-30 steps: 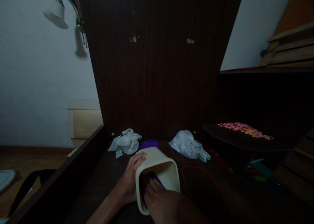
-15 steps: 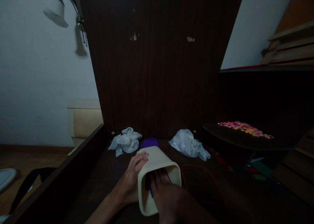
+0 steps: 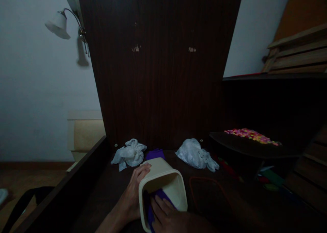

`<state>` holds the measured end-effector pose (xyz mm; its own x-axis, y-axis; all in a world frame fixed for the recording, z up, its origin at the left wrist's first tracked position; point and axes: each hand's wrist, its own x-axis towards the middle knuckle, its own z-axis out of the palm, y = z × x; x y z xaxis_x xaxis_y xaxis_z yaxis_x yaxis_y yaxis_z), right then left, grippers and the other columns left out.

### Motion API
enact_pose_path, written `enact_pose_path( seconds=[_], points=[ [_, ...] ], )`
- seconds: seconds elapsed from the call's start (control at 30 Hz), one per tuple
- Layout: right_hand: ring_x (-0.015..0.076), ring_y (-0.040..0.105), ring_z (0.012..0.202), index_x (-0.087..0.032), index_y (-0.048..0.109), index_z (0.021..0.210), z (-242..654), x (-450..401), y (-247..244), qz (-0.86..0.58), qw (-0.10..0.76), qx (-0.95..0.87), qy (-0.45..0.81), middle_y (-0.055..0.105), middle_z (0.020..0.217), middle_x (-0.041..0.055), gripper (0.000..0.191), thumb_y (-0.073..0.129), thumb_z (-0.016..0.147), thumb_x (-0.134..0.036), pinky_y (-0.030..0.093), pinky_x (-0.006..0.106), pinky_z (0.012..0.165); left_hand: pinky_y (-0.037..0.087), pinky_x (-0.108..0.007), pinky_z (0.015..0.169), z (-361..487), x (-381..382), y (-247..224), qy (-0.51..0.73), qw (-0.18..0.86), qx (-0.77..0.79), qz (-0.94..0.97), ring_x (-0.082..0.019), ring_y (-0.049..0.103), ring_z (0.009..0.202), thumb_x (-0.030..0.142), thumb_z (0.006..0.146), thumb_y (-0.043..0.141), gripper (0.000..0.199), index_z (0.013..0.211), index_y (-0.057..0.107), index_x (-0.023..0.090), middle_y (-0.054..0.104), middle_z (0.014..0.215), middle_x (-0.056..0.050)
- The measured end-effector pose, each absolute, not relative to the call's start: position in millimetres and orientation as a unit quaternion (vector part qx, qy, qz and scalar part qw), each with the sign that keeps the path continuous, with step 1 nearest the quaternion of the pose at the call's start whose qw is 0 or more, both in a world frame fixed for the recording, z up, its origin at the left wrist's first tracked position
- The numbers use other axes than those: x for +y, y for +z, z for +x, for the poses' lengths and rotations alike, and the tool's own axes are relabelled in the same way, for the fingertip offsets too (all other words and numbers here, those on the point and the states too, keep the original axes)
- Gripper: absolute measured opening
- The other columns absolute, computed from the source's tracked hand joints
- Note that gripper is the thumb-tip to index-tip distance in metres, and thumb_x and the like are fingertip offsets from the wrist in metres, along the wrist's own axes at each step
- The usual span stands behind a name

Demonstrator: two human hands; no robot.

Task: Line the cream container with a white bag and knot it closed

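A cream plastic container (image 3: 159, 168) lies tipped on the dark desk, its opening facing me. My left hand (image 3: 135, 188) is wrapped round its left side, fingers over the top edge. Inside the opening, my right hand (image 3: 166, 214) presses a purple cloth (image 3: 160, 194) against the lower left inner wall; its fingers are bent over the cloth. Behind the container lies another purple piece (image 3: 155, 154), partly hidden.
Crumpled whitish plastic bags lie at the back left (image 3: 130, 153) and back right (image 3: 195, 154). An orange-red rimmed lid or frame (image 3: 205, 178) is right of the container. Small colourful pieces (image 3: 251, 136) cover a corner shelf (image 3: 255, 149). A raised edge (image 3: 76, 175) borders the left.
My right hand has moved with the purple cloth to the lower left of the container's opening. The container has turned slightly in my left hand, and the view has tilted up a little.
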<state>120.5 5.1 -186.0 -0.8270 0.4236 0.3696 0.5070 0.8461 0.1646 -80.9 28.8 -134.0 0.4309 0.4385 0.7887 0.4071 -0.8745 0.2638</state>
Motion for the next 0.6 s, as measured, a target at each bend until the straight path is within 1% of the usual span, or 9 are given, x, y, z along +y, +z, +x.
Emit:
enact_pose_path(
  seconds=[0.07, 0.13, 0.23, 0.3, 0.4, 0.43, 0.5, 0.6],
  points=[
    [0.0267, 0.071, 0.11, -0.021, 0.07, 0.119, 132, 3, -205, -0.258, 0.199, -0.93, -0.168, 0.076, 0.119, 0.0104, 0.031, 0.064, 0.089, -0.025, 0.055, 0.035, 0.095, 0.05, -0.059, 0.105, -80, 28, -133, 0.47, 0.017, 0.248, 0.847, -0.041, 0.051, 0.133, 0.039, 0.081, 0.079, 0.093, 0.157, 0.027, 0.026, 0.049, 0.14, -0.021],
    [0.0273, 0.072, 0.105, -0.02, 0.07, 0.116, 140, 0, -223, -0.277, 0.225, -0.911, -0.207, 0.077, 0.114, 0.0117, 0.03, 0.066, 0.086, -0.022, 0.057, 0.036, 0.091, 0.049, -0.059, 0.106, -78, 26, -133, 0.473, 0.017, 0.245, 0.846, -0.04, 0.051, 0.133, 0.036, 0.08, 0.081, 0.094, 0.156, 0.027, 0.024, 0.049, 0.139, -0.021],
    [0.0295, 0.075, 0.099, -0.017, 0.073, 0.112, 142, -1, -238, -0.381, 0.238, -0.862, -0.234, 0.077, 0.111, 0.0158, 0.029, 0.065, 0.084, -0.014, 0.061, 0.038, 0.083, 0.046, -0.061, 0.109, -74, 24, -133, 0.466, 0.005, 0.243, 0.851, -0.04, 0.051, 0.134, 0.031, 0.079, 0.081, 0.094, 0.156, 0.028, 0.023, 0.05, 0.14, -0.022],
    [0.0318, 0.075, 0.102, -0.015, 0.074, 0.114, 133, 4, -236, -0.438, 0.22, -0.843, -0.222, 0.076, 0.115, 0.0189, 0.032, 0.065, 0.084, -0.012, 0.063, 0.041, 0.082, 0.045, -0.062, 0.11, -73, 22, -133, 0.459, -0.004, 0.247, 0.853, -0.04, 0.052, 0.133, 0.03, 0.078, 0.082, 0.095, 0.156, 0.028, 0.024, 0.051, 0.14, -0.022],
    [0.0346, 0.07, 0.114, -0.011, 0.072, 0.122, 105, 17, -221, -0.454, 0.159, -0.857, -0.185, 0.071, 0.125, 0.021, 0.039, 0.065, 0.084, -0.012, 0.061, 0.044, 0.092, 0.046, -0.061, 0.108, -73, 21, -133, 0.464, -0.011, 0.251, 0.85, -0.041, 0.052, 0.133, 0.029, 0.077, 0.083, 0.096, 0.156, 0.028, 0.024, 0.052, 0.14, -0.023],
    [0.0352, 0.069, 0.116, -0.009, 0.072, 0.122, 94, 22, -215, -0.464, 0.138, -0.858, -0.172, 0.071, 0.125, 0.0216, 0.04, 0.066, 0.083, -0.011, 0.06, 0.045, 0.093, 0.047, -0.061, 0.108, -73, 21, -134, 0.468, -0.011, 0.249, 0.848, -0.041, 0.052, 0.133, 0.029, 0.078, 0.082, 0.094, 0.156, 0.029, 0.023, 0.051, 0.139, -0.023],
    [0.0361, 0.071, 0.113, -0.007, 0.071, 0.124, 76, 28, -204, -0.506, 0.118, -0.841, -0.151, 0.071, 0.123, 0.0237, 0.041, 0.064, 0.084, -0.009, 0.06, 0.046, 0.092, 0.049, -0.061, 0.106, -74, 23, -135, 0.476, -0.007, 0.246, 0.844, -0.041, 0.052, 0.133, 0.03, 0.08, 0.08, 0.091, 0.155, 0.03, 0.022, 0.051, 0.139, -0.023],
    [0.0318, 0.074, 0.105, -0.013, 0.074, 0.12, 67, 30, -191, -0.449, 0.121, -0.876, -0.128, 0.075, 0.117, 0.018, 0.037, 0.067, 0.084, -0.011, 0.06, 0.042, 0.091, 0.05, -0.061, 0.105, -76, 26, -138, 0.482, -0.004, 0.255, 0.838, -0.042, 0.053, 0.132, 0.031, 0.081, 0.079, 0.09, 0.156, 0.03, 0.024, 0.051, 0.14, -0.022]
  ],
)
